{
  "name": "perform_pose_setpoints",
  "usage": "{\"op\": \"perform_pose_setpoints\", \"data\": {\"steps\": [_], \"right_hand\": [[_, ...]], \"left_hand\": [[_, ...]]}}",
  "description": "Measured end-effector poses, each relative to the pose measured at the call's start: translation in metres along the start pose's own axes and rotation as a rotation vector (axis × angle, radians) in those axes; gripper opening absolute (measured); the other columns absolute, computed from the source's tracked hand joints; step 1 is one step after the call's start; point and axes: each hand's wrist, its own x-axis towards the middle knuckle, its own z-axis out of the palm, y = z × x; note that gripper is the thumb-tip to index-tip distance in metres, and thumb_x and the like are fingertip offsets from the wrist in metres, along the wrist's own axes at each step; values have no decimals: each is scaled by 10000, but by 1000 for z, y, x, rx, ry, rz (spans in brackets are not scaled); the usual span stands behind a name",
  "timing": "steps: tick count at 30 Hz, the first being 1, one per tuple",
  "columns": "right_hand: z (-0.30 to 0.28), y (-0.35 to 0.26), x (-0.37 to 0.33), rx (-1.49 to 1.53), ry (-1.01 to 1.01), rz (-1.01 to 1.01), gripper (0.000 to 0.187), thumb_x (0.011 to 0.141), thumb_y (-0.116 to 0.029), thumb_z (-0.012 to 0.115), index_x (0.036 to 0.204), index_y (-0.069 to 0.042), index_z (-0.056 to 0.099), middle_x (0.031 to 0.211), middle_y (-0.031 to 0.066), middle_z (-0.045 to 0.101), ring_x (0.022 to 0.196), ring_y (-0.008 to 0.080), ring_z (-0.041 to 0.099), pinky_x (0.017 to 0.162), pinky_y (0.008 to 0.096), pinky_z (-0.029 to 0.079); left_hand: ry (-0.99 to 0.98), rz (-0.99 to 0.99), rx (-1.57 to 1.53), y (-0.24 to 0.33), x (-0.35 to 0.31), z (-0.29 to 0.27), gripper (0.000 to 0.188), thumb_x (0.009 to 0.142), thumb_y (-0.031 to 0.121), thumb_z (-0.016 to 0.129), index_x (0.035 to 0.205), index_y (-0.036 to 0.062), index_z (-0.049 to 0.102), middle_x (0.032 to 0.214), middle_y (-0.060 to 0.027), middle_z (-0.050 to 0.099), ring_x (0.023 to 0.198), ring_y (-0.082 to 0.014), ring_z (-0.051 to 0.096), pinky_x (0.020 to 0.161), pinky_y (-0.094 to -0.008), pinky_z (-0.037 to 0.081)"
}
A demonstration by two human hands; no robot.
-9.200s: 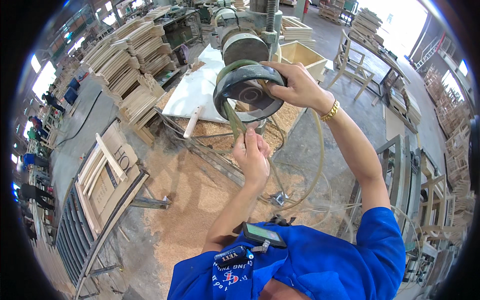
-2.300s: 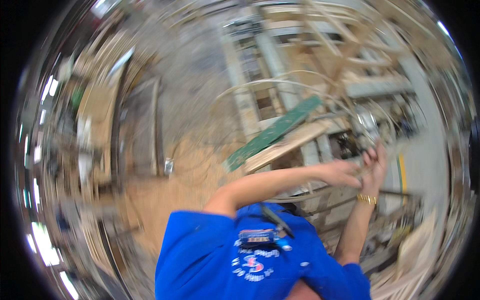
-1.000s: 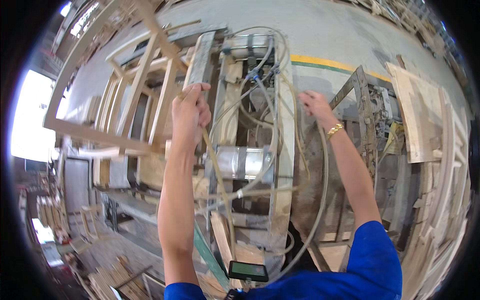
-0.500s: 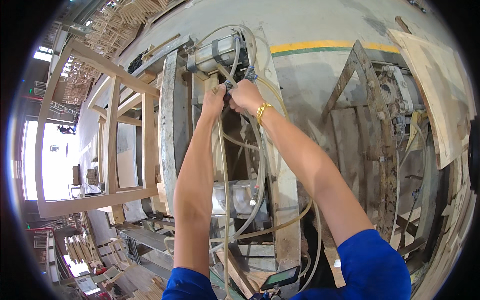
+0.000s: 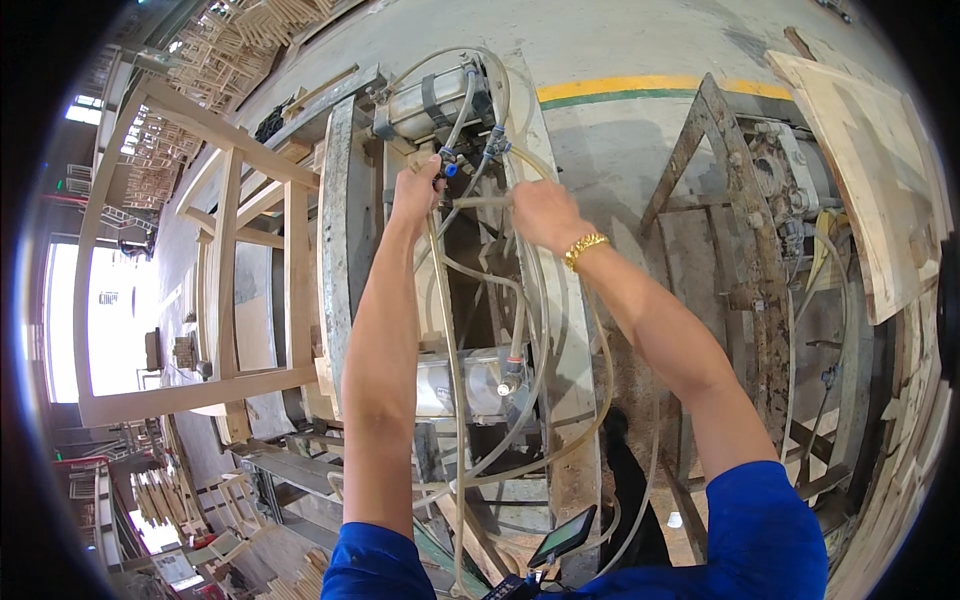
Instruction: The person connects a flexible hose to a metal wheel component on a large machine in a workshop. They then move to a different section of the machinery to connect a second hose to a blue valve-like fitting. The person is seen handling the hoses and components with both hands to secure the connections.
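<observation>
My left hand point(image 5: 413, 195) is closed around a dark air-hose fitting with a blue end point(image 5: 448, 171), its fingertips and thumb pinching it. To its right, my right hand point(image 5: 548, 215), a gold bracelet at the wrist, grips a translucent air hose point(image 5: 484, 202). A short length of that hose points left from my fist toward the fitting; whether its end touches anything I cannot tell. Just beyond my hands lies a metal air cylinder point(image 5: 415, 110) with a black band. Another hose junction with blue collars point(image 5: 496, 143) sits between the hands, farther away.
Looping hoses point(image 5: 457, 380) run toward me over the machine's frame. A second cylinder point(image 5: 465, 385) lies nearer me. On the left stands a wooden chair frame point(image 5: 222, 270); on the right are a rusty metal frame point(image 5: 745, 200) and a wooden board point(image 5: 850, 170). A small screen point(image 5: 562, 537) is close to my body.
My right hand has moved right, away from my left hand, drawing the hose with it. The blue-ended fitting in my left hand now shows. My left hand has shifted slightly left.
</observation>
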Motion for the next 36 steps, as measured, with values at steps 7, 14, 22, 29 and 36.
{"op": "perform_pose_setpoints", "data": {"steps": [7,14,22,29,36], "right_hand": [[-7,-2,30,-29,56,85,186,804,-110,501,829,-14,658,907,204,650,876,346,636,737,434,516],[11,-9,43,-34,45,98,181,813,-104,502,856,-4,647,889,186,659,878,335,640,731,425,518],[16,-39,29,262,303,-166,205,821,-167,529,794,9,631,789,222,634,762,369,628,685,459,505],[26,-16,44,452,311,-335,228,806,-176,552,738,29,625,777,251,619,782,389,617,709,489,476],[10,32,80,627,32,115,297,820,-281,592,821,11,646,776,219,627,765,373,603,731,429,471]], "left_hand": [[10,-85,-72,10,-3,0,267,891,326,532,845,82,631,596,14,486,455,-70,372,437,-230,286],[195,-45,47,-5,6,-3,351,892,341,518,887,15,646,670,-95,578,548,-194,519,524,-328,401],[362,-7,196,-20,4,9,408,876,326,540,766,-63,601,656,-132,591,614,-232,563,598,-368,430],[455,332,547,-15,-9,-22,267,872,201,529,890,-40,641,741,-157,603,743,-320,583,736,-392,449],[215,288,569,31,2,63,227,854,121,501,969,-21,635,884,-172,650,863,-297,621,801,-365,462]]}}
